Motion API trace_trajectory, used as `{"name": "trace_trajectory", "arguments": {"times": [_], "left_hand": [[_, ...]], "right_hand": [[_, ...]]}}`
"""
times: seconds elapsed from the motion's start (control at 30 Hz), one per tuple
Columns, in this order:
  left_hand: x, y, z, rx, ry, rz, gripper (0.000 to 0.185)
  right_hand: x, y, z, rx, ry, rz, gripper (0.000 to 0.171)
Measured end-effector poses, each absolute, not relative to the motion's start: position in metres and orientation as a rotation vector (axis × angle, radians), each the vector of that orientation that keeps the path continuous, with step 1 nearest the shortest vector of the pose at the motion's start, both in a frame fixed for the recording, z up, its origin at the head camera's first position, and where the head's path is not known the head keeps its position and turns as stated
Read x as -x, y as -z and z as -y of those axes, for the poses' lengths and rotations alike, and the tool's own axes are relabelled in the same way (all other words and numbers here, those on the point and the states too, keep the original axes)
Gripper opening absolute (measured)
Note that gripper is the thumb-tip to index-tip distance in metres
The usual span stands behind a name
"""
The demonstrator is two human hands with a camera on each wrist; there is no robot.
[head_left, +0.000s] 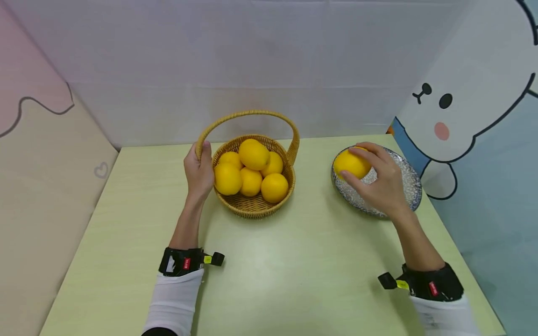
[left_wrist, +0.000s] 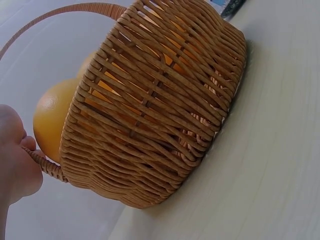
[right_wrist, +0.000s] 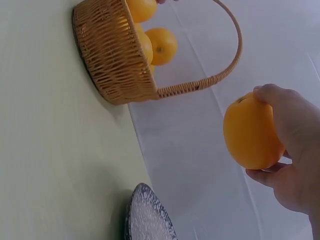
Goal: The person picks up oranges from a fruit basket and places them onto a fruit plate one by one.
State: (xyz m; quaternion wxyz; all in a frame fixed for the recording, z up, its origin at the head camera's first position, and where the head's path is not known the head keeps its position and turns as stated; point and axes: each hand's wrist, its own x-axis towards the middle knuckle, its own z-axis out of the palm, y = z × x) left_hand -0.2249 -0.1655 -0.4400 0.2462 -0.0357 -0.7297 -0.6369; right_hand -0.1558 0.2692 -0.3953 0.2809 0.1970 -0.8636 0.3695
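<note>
At the left side of the wicker basket (head_left: 252,212), my left hand (head_left: 199,171) grips the lower end of its arched handle (head_left: 252,112). Several oranges (head_left: 254,154) are heaped inside the basket, which stands upright on the table. My right hand (head_left: 384,184) holds one orange (right_wrist: 251,132) between thumb and fingers. In the head view that orange overlaps the left rim of a speckled plate (head_left: 409,179) with a dark blue edge; the right wrist view shows it raised above the plate. Part of the plate is hidden behind the right hand.
The pale table (head_left: 286,275) meets a white sheeted wall (head_left: 252,60) just behind the basket and plate. On the right, a panel with a cartoon face (head_left: 458,107) stands along the table edge. A beige and pink panel (head_left: 46,163) borders the left side.
</note>
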Motion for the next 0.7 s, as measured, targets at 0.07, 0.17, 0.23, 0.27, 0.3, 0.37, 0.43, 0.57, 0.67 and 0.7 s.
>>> {"name": "trace_trajectory", "arguments": {"times": [0.07,0.17,0.23,0.27,0.3,0.37,0.43,0.57,0.67,0.7], "left_hand": [[0.225,0.44,0.166,0.101,1.737,1.988,0.04],[0.226,0.44,0.166,0.113,1.744,1.982,0.039],[0.227,0.441,0.166,0.116,1.75,1.978,0.039],[0.227,0.441,0.165,0.117,1.751,1.978,0.039],[0.227,0.441,0.165,0.117,1.752,1.978,0.039],[0.227,0.442,0.165,0.111,1.756,1.976,0.039],[0.227,0.442,0.165,0.107,1.754,1.976,0.039],[0.226,0.442,0.165,0.105,1.76,1.979,0.04],[0.225,0.442,0.165,0.106,1.758,1.982,0.04],[0.225,0.442,0.166,0.108,1.756,1.983,0.04]], "right_hand": [[0.162,0.397,-0.276,-0.479,-1.021,2.323,0.052],[0.174,0.401,-0.288,-0.406,-1.074,2.323,0.051],[0.182,0.404,-0.295,-0.356,-1.101,2.324,0.05],[0.187,0.406,-0.299,-0.331,-1.109,2.33,0.049],[0.191,0.407,-0.303,-0.299,-1.107,2.34,0.048],[0.199,0.409,-0.31,-0.234,-1.112,2.368,0.047],[0.207,0.411,-0.317,-0.163,-1.105,2.412,0.047],[0.22,0.412,-0.328,-0.08,-1.077,2.51,0.05],[0.227,0.413,-0.333,-0.06,-1.035,2.587,0.052],[0.23,0.413,-0.335,-0.055,-1.024,2.608,0.053]]}}
